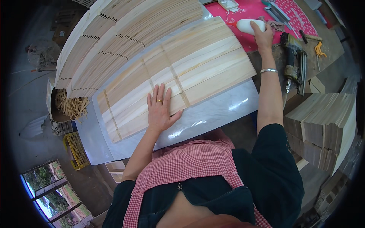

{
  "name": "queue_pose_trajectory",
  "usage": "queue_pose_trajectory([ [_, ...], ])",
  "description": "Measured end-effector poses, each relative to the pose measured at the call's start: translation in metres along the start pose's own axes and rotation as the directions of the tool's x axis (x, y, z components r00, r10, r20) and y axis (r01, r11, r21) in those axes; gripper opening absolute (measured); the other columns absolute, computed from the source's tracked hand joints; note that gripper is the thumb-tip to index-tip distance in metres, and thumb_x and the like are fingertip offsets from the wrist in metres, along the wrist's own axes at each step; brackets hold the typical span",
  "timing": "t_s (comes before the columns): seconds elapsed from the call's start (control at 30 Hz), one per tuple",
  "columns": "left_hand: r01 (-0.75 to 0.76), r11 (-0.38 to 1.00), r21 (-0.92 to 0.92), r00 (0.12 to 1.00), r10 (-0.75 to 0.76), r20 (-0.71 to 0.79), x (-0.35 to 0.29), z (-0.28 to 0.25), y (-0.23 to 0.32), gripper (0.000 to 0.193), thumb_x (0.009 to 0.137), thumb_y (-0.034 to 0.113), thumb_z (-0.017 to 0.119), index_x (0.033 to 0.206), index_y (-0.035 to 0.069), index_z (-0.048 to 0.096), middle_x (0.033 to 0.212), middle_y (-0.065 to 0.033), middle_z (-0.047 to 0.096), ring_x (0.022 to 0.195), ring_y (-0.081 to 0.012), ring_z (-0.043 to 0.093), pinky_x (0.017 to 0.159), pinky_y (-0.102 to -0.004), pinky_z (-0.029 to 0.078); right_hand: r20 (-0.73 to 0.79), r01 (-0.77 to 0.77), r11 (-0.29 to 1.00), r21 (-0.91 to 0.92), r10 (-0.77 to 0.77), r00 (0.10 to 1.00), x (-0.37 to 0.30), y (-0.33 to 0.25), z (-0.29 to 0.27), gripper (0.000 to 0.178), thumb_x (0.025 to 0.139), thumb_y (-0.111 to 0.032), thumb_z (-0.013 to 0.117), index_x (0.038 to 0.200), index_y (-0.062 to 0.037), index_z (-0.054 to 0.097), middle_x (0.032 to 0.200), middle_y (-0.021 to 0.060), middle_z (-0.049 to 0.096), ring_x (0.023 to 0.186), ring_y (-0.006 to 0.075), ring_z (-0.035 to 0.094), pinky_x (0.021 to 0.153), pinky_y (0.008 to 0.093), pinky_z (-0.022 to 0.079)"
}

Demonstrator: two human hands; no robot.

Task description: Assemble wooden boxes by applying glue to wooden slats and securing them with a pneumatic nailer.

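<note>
One right hand [263, 37] closed around one red-tipped white plastic bottle [247, 26], over one pink sheet [247, 41], one left hand [159, 114] spread flat, grasping nothing, on one pale slatted wooden panel [213, 60]

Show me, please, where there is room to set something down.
The marbled tabletop is bare between the wooden panel and the checked apron, and left of the panel. Stacked wood crowds the far side, a nail gun the right.

White bottle [246, 26] (red-tipped) sideways; pale boards [207, 64] flat
</note>
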State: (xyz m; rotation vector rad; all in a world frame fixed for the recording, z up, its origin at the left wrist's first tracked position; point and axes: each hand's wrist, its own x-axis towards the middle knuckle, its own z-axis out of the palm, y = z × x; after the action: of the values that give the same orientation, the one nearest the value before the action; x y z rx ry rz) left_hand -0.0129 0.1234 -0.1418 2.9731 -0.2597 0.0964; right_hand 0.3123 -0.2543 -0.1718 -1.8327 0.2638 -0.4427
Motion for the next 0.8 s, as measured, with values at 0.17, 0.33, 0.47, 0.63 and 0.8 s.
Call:
queue_pose_trajectory([
  [0.17,-0.002,1.0,0.008,1.0,0.002,-0.006,-0.001,0.002,-0.001,0.091,0.086,0.056,0.065,0.157,0.009,0.034,0.167,-0.0179,0.024,0.155,-0.0391,0.017,0.122,-0.0612,0.012,0.017,-0.013,1.0,-0.006,0.013,1.0,-0.017,-0.014,-0.019,0.063,0.08,-0.04,0.081,0.118,0.0068,0.063,0.107,0.0207,0.07,0.091,0.0284,0.067,0.081,0.0357,0.056],
  [0.33,-0.012,1.0,0.016,1.0,0.012,-0.021,-0.001,0.004,-0.002,0.091,0.086,0.056,0.065,0.157,0.009,0.035,0.167,-0.018,0.024,0.155,-0.0391,0.017,0.121,-0.0616,0.013,0.03,-0.038,0.999,-0.01,0.038,0.999,-0.028,-0.018,-0.041,0.059,0.081,-0.038,0.081,0.116,0.0064,0.064,0.104,0.0194,0.07,0.089,0.0268,0.067,0.078,0.0342,0.056],
  [0.47,-0.015,1.0,0.018,1.0,0.016,-0.026,-0.002,0.005,-0.002,0.09,0.086,0.056,0.065,0.157,0.008,0.035,0.167,-0.0178,0.024,0.155,-0.0391,0.017,0.121,-0.0618,0.013,0.046,-0.075,0.997,-0.018,0.075,0.996,-0.039,-0.02,-0.059,0.058,0.081,-0.037,0.081,0.116,0.006,0.065,0.101,0.0182,0.07,0.085,0.025,0.066,0.074,0.0328,0.055],
  [0.63,-0.02,1.0,0.022,0.999,0.02,-0.036,-0.002,0.006,-0.003,0.09,0.086,0.056,0.066,0.156,0.008,0.036,0.166,-0.0176,0.025,0.155,-0.0389,0.018,0.121,-0.0618,0.014,0.041,-0.074,0.996,-0.04,0.076,0.996,-0.049,-0.012,-0.079,0.057,0.081,-0.037,0.081,0.115,0.0054,0.065,0.098,0.0163,0.07,0.079,0.022,0.064,0.069,0.0308,0.053],
  [0.8,-0.024,0.999,0.033,0.999,0.025,-0.047,-0.004,0.009,-0.004,0.09,0.086,0.057,0.066,0.156,0.008,0.036,0.166,-0.0174,0.026,0.155,-0.0387,0.018,0.121,-0.062,0.014,0.037,-0.075,0.995,-0.06,0.078,0.996,-0.068,-0.02,-0.097,0.056,0.081,-0.037,0.081,0.114,0.0047,0.065,0.096,0.0149,0.07,0.075,0.0199,0.062,0.066,0.0298,0.052],
])
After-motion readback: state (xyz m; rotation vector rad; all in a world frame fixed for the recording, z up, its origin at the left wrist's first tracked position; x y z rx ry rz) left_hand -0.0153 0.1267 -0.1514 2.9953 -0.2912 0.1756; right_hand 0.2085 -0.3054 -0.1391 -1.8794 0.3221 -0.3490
